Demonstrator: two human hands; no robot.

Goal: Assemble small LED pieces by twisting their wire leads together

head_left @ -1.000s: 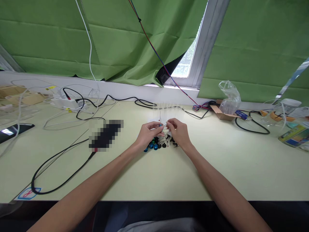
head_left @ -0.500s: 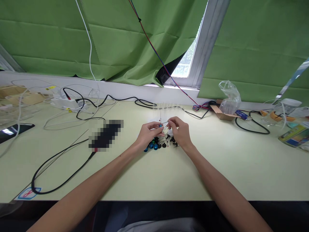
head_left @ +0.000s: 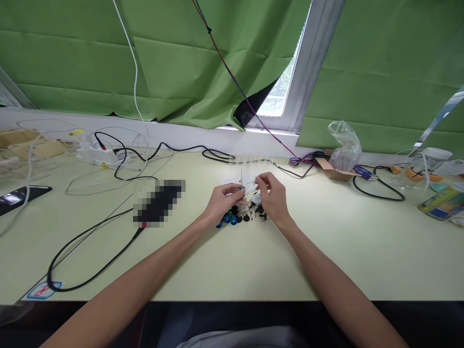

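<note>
My left hand [head_left: 225,199] is closed in a pinch, and a small blue piece [head_left: 241,189] shows between thumb and forefinger. A thin upright wire [head_left: 241,175] rises just above those fingertips. To the right, my right hand [head_left: 272,195] is also pinched, apart from the left; what sits in its fingertips is too small to name. Below both hands lies a pile of small parts: shiny blue balls [head_left: 227,219], black discs [head_left: 246,218], black pieces with thin stems [head_left: 263,216] and a whitish round piece [head_left: 255,198]. The hands partly hide the pile.
Behind the hands stands a clear plastic container [head_left: 250,166]. A pixelated dark device [head_left: 158,203] with a black cable [head_left: 108,263] lies left. A cardboard box [head_left: 337,171] holding a plastic bag stands back right. A power strip [head_left: 103,154] with cables sits back left.
My right hand has moved slightly right and up, away from the left hand, uncovering more of the whitish piece. My left hand keeps its place and pinch.
</note>
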